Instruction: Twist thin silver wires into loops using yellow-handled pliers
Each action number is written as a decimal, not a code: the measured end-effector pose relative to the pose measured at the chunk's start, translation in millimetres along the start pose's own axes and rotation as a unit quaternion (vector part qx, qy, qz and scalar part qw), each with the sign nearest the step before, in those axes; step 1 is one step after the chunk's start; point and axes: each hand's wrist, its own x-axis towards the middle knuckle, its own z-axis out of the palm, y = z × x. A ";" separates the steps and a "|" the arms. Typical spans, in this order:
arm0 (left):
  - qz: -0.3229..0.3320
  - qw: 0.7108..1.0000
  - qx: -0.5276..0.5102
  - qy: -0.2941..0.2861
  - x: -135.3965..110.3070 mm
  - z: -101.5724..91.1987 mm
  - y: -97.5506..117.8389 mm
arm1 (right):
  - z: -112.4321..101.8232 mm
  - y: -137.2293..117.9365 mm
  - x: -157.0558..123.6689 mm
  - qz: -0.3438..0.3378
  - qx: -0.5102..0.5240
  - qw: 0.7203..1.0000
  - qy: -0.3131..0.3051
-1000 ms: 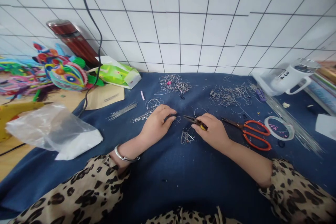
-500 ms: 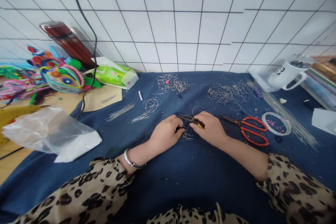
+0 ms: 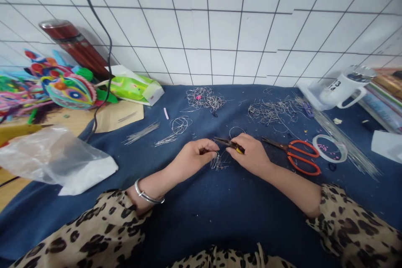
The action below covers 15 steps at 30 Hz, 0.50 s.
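The right hand (image 3: 251, 150) has its fingers wrapped round the stiff-looking pliers (image 3: 230, 143) by the handles. The left hand (image 3: 192, 157) curls its fingers; whether they pinch wire, I cannot tell. Just beside, well in from the bench (image 3: 201, 222)'s far edge, wire pieces (image 3: 219, 163) look light, springy, best pinched singly.

Matt cloth (image 3: 238, 205) overlies the smooth wood counter (image 3: 11, 192). The upper-left flask (image 3: 80, 48) looks glossy metal, the central pliers (image 3: 231, 144) dull metal
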 end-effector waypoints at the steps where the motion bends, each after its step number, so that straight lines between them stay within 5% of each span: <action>1: -0.002 1.000 -0.012 -0.002 0.1 -1.4 -0.4 | 0.0 0.1 0.0 -0.001 0.001 1.000 0.000; 11: -0.012 1.000 -0.021 0.000 -0.7 -2.3 5.6 | 0.9 1.7 -0.3 -0.017 -0.007 1.000 0.009; 15: 0.015 0.998 -0.040 0.048 -3.6 -3.7 10.3 | 1.1 1.4 -0.9 -0.023 -0.016 1.000 0.014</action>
